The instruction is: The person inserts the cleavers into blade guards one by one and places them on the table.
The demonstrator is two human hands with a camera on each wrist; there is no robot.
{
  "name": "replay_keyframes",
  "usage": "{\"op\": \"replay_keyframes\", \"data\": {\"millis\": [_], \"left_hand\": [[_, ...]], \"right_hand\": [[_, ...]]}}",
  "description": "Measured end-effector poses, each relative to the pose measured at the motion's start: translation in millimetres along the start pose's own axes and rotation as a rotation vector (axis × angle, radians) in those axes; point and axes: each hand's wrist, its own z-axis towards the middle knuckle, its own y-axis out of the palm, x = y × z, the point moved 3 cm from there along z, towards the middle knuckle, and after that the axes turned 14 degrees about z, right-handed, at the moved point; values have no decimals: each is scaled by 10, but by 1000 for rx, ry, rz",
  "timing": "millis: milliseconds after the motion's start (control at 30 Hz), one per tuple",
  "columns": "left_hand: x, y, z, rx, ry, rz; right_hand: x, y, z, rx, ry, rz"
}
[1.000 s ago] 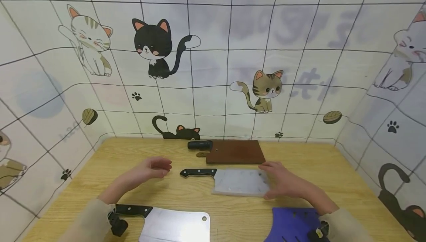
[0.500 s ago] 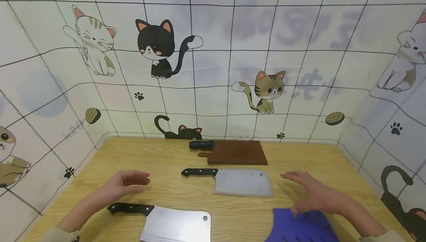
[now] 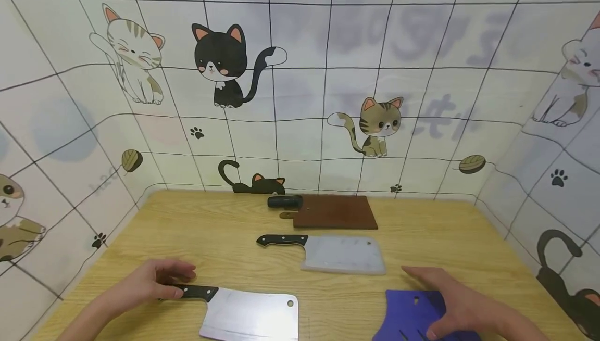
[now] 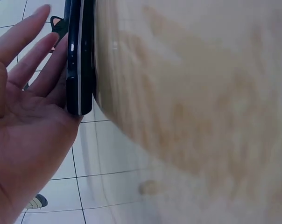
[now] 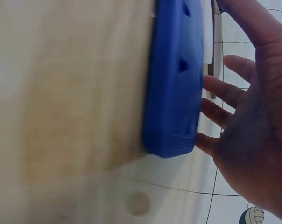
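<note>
**Both hands down at the near cleaver and the blue sheath**

Cat-print tiles wall in the wooden table (image 3: 225, 226) I am watching. My left hand (image 3: 145, 283) lies at the near-left edge, fingers loosely bent over the black handle (image 3: 194, 292) of the bare cleaver (image 3: 250, 317); the left wrist view shows them nearly straight against the handle (image 4: 80, 60), not closed round it. That cleaver's long axis runs left to right, handle toward the left hand, blade pointing right toward the blue sheath (image 3: 412, 315). My right hand (image 3: 452, 304) rests flat on the sheath, fingers spread and straight (its wrist view shows fingertips touching the sheath's edge (image 5: 176, 79)). Each hand is nearest its own thing. Farther back, a second cleaver in a clear sheath (image 3: 333, 252) and a brown-sheathed cleaver (image 3: 328, 211) lie parallel, handles left.
</note>
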Motion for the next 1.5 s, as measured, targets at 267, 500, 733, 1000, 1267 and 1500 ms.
{"op": "replay_keyframes", "data": {"millis": [267,500,733,1000,1267,1500], "left_hand": [[-53,40,14,16,7,169],[-55,60,40,41,7,258],[19,54,147,25,-29,289],[99,49,275,-35,48,230],[99,72,290,-110,68,116],[90,64,210,-167,56,35]], "right_hand": [[-38,94,-142,-53,231,81],[-11,127,-217,-3,53,-61],[106,93,-259,43,-61,-123],[206,78,-296,43,-14,-113],[157,105,-214,8,70,-76],[19,112,-126,-19,58,-72]]}}
